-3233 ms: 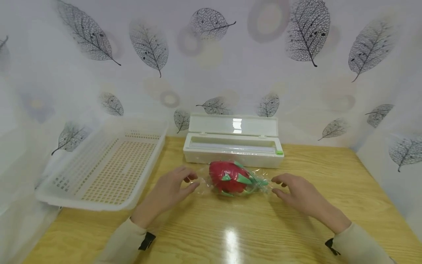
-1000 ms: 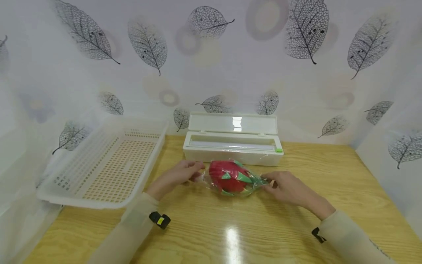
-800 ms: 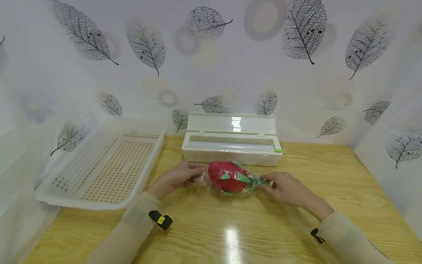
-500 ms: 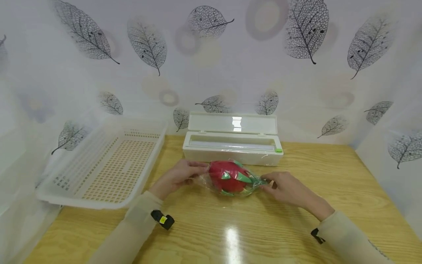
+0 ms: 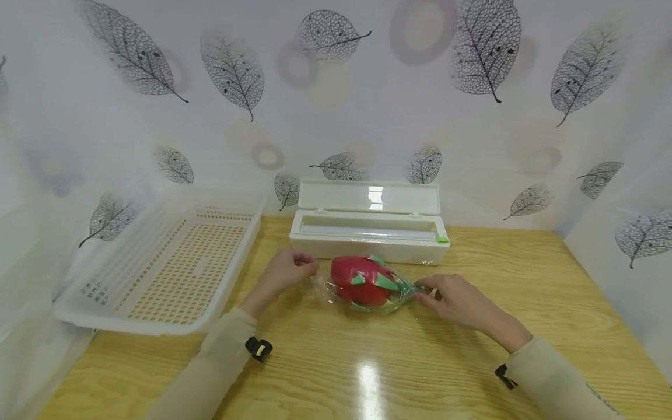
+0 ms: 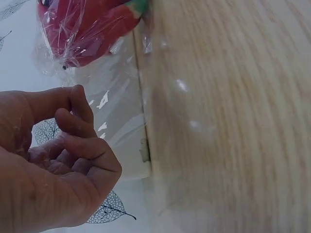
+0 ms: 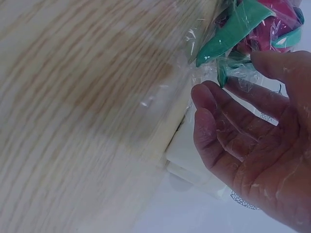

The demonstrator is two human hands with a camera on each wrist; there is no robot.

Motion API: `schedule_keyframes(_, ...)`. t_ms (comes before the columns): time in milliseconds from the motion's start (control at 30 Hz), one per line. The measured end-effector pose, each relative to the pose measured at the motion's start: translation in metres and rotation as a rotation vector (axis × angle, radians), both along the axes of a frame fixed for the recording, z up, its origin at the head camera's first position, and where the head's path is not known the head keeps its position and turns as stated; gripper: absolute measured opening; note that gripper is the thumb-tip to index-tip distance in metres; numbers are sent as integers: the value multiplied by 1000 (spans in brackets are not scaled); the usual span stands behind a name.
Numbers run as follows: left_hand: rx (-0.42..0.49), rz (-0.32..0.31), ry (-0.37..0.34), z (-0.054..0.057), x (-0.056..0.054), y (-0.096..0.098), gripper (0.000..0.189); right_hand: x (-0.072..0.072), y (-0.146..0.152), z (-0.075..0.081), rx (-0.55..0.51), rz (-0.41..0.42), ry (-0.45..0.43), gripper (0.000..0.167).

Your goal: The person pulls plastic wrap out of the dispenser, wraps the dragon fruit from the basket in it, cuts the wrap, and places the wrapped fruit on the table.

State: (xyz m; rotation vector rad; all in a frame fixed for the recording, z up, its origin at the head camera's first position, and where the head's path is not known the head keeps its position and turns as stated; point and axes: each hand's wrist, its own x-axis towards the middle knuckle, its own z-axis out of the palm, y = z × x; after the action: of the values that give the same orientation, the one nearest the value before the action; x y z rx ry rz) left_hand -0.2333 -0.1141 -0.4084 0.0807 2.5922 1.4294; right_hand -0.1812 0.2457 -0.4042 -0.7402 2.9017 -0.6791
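Note:
A red dragon fruit (image 5: 362, 280) with green leaf tips lies on its side on the table, wrapped in clear plastic wrap (image 5: 325, 289). My left hand (image 5: 283, 274) is at the wrap's loose left end. In the left wrist view its thumb and index finger meet where thin film (image 6: 70, 73) runs down to them, the other fingers curled. At the opposite end my right hand (image 5: 457, 300) pinches the gathered wrap around the green tip (image 7: 222, 73) between thumb and index finger. The thumb partly hides that spot in the right wrist view.
Just behind the fruit stands a white cling-film box (image 5: 367, 248), lid raised, a roll inside and a green slider at its right end. A white perforated basket (image 5: 231, 280) sits at the left. Leaf-patterned cloth (image 5: 472, 146) borders the wooden table (image 5: 420, 373).
Both hands have come in to the wrap's ends. Over the last half second my left hand has drawn slightly left from the fruit. My right hand and the fruit have stayed nearly still.

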Motion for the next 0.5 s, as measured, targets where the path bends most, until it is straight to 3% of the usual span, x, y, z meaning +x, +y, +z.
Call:
schedule_keyframes(233, -67, -14, 34, -1, 1, 1, 20, 0, -1, 1, -10, -7, -23, 30)
schedule_keyframes(500, -134, -22, 133, 0, -2, 4, 19, 0, 1, 0, -30, -11, -52, 30)
